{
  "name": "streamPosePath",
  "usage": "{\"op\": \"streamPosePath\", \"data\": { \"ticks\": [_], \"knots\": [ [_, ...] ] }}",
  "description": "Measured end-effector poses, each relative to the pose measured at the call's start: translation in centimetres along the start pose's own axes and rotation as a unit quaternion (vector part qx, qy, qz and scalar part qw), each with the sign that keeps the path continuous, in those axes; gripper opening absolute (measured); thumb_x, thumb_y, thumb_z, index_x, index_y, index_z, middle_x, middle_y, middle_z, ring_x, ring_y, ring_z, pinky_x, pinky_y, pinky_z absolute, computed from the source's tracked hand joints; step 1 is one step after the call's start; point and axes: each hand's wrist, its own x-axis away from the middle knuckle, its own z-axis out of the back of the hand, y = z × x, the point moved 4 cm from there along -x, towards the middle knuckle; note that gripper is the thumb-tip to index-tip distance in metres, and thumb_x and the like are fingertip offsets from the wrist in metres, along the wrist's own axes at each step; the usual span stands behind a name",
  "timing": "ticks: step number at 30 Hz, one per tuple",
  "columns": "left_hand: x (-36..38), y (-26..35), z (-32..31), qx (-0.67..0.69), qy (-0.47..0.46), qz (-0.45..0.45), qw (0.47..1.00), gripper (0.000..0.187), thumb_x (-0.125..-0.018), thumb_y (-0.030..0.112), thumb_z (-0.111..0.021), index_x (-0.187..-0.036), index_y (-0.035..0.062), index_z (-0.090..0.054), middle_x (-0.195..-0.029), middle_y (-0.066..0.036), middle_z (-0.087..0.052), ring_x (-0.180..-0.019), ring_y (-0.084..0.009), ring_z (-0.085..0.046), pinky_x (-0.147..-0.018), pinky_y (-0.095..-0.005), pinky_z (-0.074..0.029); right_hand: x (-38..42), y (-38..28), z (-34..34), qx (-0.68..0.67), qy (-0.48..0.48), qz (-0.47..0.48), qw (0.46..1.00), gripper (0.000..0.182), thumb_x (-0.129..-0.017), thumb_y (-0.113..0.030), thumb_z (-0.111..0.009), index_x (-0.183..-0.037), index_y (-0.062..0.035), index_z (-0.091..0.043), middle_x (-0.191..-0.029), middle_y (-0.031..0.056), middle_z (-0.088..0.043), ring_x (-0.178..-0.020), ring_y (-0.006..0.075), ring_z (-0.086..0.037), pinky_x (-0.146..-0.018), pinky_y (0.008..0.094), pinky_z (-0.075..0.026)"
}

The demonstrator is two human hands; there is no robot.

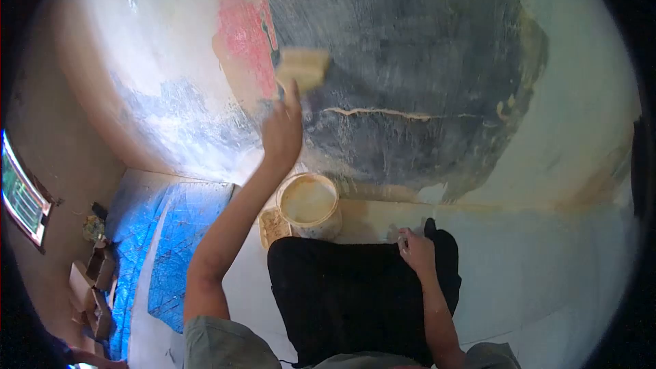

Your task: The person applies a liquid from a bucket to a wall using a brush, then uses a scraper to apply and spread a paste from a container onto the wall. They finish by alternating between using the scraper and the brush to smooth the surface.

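My left hand (pixel 283 133) is raised to the wall and closed round the handle of a wide, pale paint brush (pixel 304 68). The brush is smeared by motion and overlaps the left edge of a large dark grey patch (pixel 403 48), next to a pink area (pixel 246 34). Over my right knee rests my right hand (pixel 418 251), its fingers curled in; what they hold, if anything, I cannot make out. A round bucket (pixel 338 222) with pale, cloudy liquid stands in front of my knees, below my left hand.
A shallow tray (pixel 275 227) with tan residue sits left of the bucket. A tan crack line (pixel 383 113) runs across the dark patch. Blue sheeting (pixel 184 253) covers the floor at left, near cardboard boxes (pixel 92 287). Another person's arm (pixel 99 359) shows at bottom left.
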Motion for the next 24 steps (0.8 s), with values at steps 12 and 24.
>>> {"op": "streamPosePath", "data": {
  "ticks": [12,24],
  "knots": [
    [-8.1,-0.8,10.3,0.079,0.117,-0.01,0.99,0.032,-0.085,0.017,-0.053,-0.116,0.0162,-0.062,-0.079,-0.02,-0.064,-0.071,-0.0347,-0.064,-0.061,-0.0473,-0.051,0.0,0.3,0.1,-0.06,-0.045,-0.026,0.997,0.023,-0.087,-0.022,-0.054,-0.104,-0.0086,-0.062,-0.066,0.0136,-0.064,-0.06,0.0294,-0.063,-0.057,0.0398,-0.051],
    [-0.7,5.6,1.4,0.053,0.041,0.001,0.998,0.063,-0.08,-0.002,-0.049,-0.14,0.0003,-0.03,-0.08,-0.02,-0.058,-0.067,-0.0323,-0.062,-0.054,-0.041,-0.049,0.2,0.1,0.6,-0.074,-0.048,-0.027,0.996,0.021,-0.087,-0.023,-0.055,-0.103,-0.0102,-0.061,-0.067,0.0126,-0.062,-0.063,0.0309,-0.062,-0.06,0.0404,-0.05]
  ]
}}
